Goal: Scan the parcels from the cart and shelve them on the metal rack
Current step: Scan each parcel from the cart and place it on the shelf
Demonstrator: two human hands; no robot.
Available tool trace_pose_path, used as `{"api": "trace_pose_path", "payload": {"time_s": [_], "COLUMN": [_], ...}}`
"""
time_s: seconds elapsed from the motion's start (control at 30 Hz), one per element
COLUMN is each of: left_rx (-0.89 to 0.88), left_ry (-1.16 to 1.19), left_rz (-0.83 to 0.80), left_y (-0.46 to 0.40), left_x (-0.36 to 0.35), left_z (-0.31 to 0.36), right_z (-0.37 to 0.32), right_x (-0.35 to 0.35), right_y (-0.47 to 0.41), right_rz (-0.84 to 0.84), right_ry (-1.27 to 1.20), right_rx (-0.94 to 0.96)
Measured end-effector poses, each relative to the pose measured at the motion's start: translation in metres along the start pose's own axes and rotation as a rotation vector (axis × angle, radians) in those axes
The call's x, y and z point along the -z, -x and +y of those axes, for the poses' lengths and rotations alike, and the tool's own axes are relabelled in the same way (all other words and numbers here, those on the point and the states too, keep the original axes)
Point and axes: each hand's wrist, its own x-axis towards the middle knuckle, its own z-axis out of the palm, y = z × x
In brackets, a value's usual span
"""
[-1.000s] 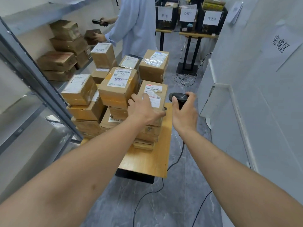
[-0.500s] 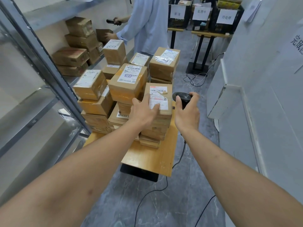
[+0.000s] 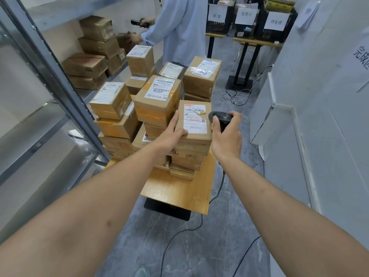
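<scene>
Head view, left hand [image 3: 171, 134] gripping parcel [image 3: 194, 124], right hand [image 3: 227, 136] holding scanner [image 3: 220, 117]

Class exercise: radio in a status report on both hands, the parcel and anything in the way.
Left hand grips top parcel on cart. Right hand holds scanner beside its label. Second person stands at the rack beyond.

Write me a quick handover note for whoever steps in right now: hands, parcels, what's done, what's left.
Left hand grips the near left corner of the top parcel on the cart's front stack, label up.
Right hand holds the corded scanner just right of that label.
Cart carries several stacks of boxes; some boxes already sit on the metal rack to the left.
Left: scan this parcel, shelve it, then work through the stacks.
</scene>
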Motion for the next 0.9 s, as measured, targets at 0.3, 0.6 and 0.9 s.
{"api": "trace_pose_path", "payload": {"time_s": [0.3, 0.6, 0.9], "left_rx": [0.058, -0.13, -0.388], "left_ry": [0.093, -0.009, -0.124], "left_rz": [-0.06, -0.169, -0.122], "left_y": [0.016, 0.058, 0.121], "left_x": [-0.001, -0.007, 0.008], "left_z": [-0.007, -0.007, -0.021], "right_z": [-0.004, -0.014, -0.044], "right_x": [0.018, 0.04, 0.066], "right_y": [0.013, 0.042, 0.103], "right_rz": [0.02, 0.026, 0.049], "right_ry": [0.003, -0.013, -0.066], "right_rx": [0.014, 0.063, 0.116]}}
